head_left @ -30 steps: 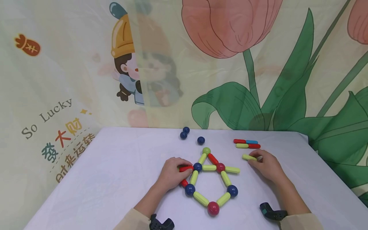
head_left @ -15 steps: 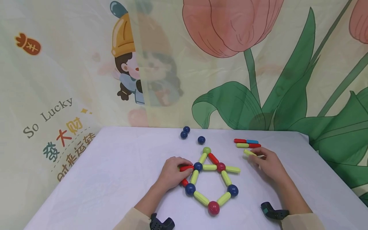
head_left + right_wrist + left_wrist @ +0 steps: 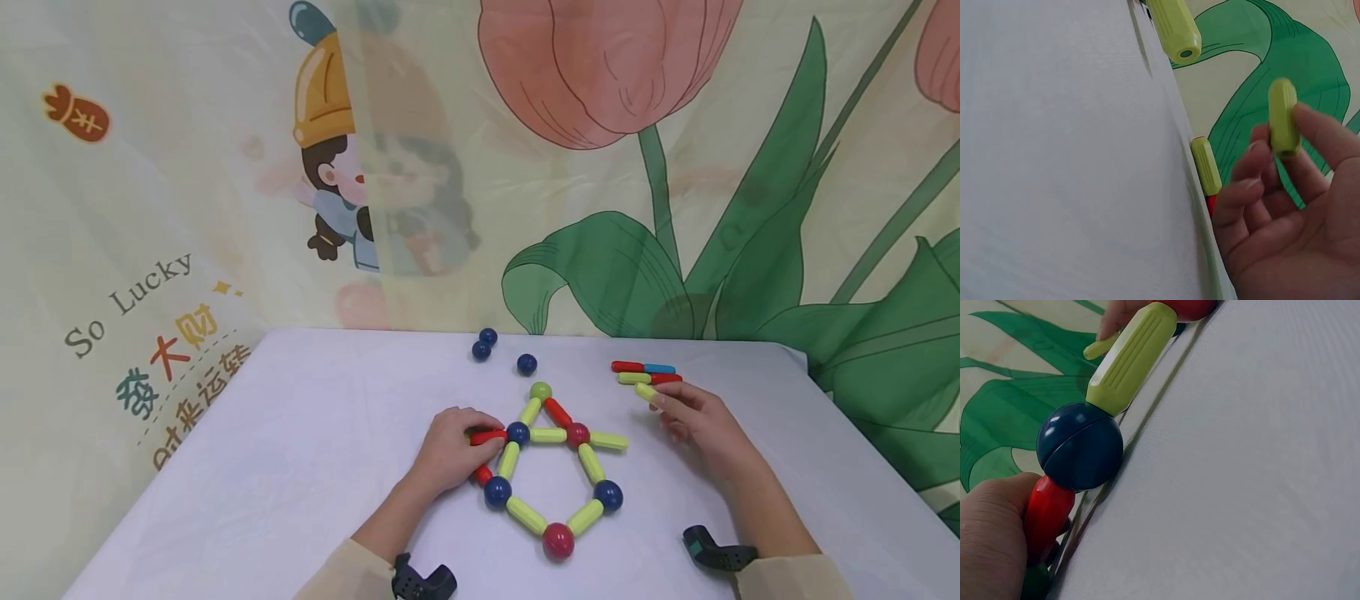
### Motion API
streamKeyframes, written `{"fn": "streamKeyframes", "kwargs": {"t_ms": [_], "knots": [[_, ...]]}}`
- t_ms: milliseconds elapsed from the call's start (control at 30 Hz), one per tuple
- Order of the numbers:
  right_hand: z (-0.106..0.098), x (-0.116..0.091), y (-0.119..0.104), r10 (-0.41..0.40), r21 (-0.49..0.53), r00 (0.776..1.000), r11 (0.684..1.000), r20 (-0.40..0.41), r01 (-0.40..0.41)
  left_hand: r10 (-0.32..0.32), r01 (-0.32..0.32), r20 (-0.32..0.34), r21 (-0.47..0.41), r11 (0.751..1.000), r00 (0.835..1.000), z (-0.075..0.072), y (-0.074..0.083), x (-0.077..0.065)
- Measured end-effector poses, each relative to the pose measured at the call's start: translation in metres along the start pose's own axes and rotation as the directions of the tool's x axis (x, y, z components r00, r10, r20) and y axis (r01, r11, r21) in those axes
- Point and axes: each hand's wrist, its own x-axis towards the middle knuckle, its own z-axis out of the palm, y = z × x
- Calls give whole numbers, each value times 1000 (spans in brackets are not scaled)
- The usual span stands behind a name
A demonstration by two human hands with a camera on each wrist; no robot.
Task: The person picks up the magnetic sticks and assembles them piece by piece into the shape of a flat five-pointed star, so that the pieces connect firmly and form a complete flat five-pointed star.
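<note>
White table (image 3: 315, 467): spans the foreground; three loose blue balls (image 3: 527, 364) sit at its far side.
Rod-and-ball frame (image 3: 548, 435): stands between the hands; a side rod (image 3: 608, 441) runs right from its upper red ball (image 3: 577, 434), outer end bare.
Right hand (image 3: 708, 425): right of the frame; thumb and fingers pinch a yellow-green rod (image 3: 644, 391).
Left hand (image 3: 453, 446): at the frame's left; grips a red rod (image 3: 487, 437) touching a blue ball (image 3: 517, 433); outer end hidden.
Loose pairs: red-and-blue (image 3: 642, 367) beyond yellow-and-red (image 3: 633, 378), far right.
Pinched rod, position: projects far-left from the right fingertips, far and right of the side rod; long axis slants far left to near right. Left hand well apart.
Pinched rod, change: one second ago it lay nearer and more sideways; now it overlaps the yellow-and-red pair in view, contact undetermined. Left hand unchanged.
</note>
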Motion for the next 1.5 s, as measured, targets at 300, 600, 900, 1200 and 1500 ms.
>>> {"fn": "streamKeyframes", "kwargs": {"t_ms": [300,600,900,1200,1500], "knots": [[-7,-2,4,-26,102,981,995,195,6,-3,2,-3,-11,1000,1000,0,1,0],[-9,-6,4,-76,79,888,996,454,44,1,-1,-6,-7,1000,1000,-1,1,-1],[-7,-11,0,-74,44,807,997,586,60,-1,1,-2,-3,1000,1000,-1,2,-1],[-3,-11,-3,-98,30,755,994,649,102,-7,7,2,-8,1000,1000,-2,3,-2],[-3,-11,-4,-92,31,753,995,651,95,-7,7,3,-8,1000,1000,-3,4,-1]]}}
